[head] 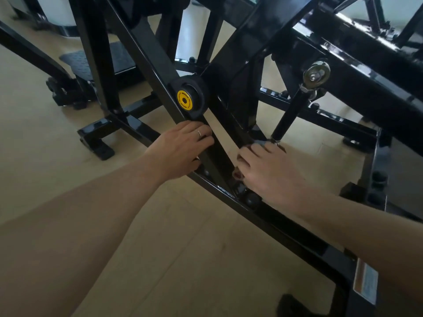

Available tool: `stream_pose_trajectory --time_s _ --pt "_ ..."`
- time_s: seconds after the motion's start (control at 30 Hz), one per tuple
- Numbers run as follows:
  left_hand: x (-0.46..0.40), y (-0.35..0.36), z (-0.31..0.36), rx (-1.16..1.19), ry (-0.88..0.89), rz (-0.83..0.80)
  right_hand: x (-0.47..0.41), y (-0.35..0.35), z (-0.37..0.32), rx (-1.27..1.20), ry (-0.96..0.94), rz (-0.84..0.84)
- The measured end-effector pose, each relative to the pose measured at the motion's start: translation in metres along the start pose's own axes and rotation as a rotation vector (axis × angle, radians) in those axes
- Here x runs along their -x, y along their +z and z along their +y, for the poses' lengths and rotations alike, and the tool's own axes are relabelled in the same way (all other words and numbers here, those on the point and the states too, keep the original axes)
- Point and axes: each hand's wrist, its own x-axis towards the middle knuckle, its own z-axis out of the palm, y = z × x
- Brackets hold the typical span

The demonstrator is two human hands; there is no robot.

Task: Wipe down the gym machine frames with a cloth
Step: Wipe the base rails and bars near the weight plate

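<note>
A black steel gym machine frame fills the view, with diagonal bars meeting at a pivot hub with a yellow cap. My left hand wraps round a diagonal bar just below that hub, a ring on one finger. My right hand presses a small grey cloth onto a lower bar near the foot of a black rod. Only a corner of the cloth shows past my fingertips.
A rod with a silver eye joint rises right of my right hand. A textured black foot plate sits at the back left. Frame feet stand on the tan floor. A warning label is on the near bar.
</note>
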Motion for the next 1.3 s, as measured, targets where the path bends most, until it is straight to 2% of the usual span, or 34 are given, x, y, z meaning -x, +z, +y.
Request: stream_pose_trajectory --time_s 0.1,0.2,0.23,0.3,0.37,0.4,0.6,0.67,0.77,0.9,1.13,1.2,1.3 --pt "0.001 0.000 -0.001 -0.023 0.008 -0.010 -0.045 -0.009 0.016 0.002 0.031 0.231" --pt "0.005 -0.002 -0.002 -0.038 0.038 0.007 -0.062 -0.012 0.020 0.015 0.078 0.261" --pt "0.007 -0.003 -0.003 -0.041 0.046 0.011 -0.055 -0.007 0.016 0.032 0.049 0.209" --pt "0.013 -0.005 -0.008 -0.038 0.054 0.014 -0.027 0.003 0.000 0.050 -0.024 -0.015" --pt "0.018 -0.008 -0.013 -0.050 0.066 0.016 -0.003 0.008 -0.015 -0.037 0.011 -0.209" --pt "0.020 -0.009 -0.015 -0.059 0.069 0.019 0.000 0.009 -0.020 -0.110 0.063 -0.224" --pt "0.025 -0.015 -0.023 -0.046 -0.009 0.069 -0.066 -0.002 -0.038 -0.780 0.676 0.212" --pt "0.027 -0.013 -0.026 -0.051 -0.006 0.084 -0.083 -0.003 -0.053 -0.860 0.750 0.261" --pt "0.029 -0.010 -0.030 -0.056 0.000 0.071 -0.090 0.009 -0.077 -0.749 0.706 0.272" --pt "0.026 -0.011 -0.029 -0.011 -0.022 0.074 -0.069 0.033 -0.078 -0.678 0.746 0.259" --pt "0.018 -0.011 -0.024 0.034 -0.057 0.112 0.019 0.055 -0.090 -0.684 0.749 -0.080" --pt "0.014 -0.013 -0.022 0.039 -0.069 0.106 0.008 0.043 -0.084 -0.757 0.764 -0.044" --pt "0.015 -0.012 -0.021 0.046 -0.070 0.121 -0.044 0.011 -0.076 -0.828 0.688 0.239"
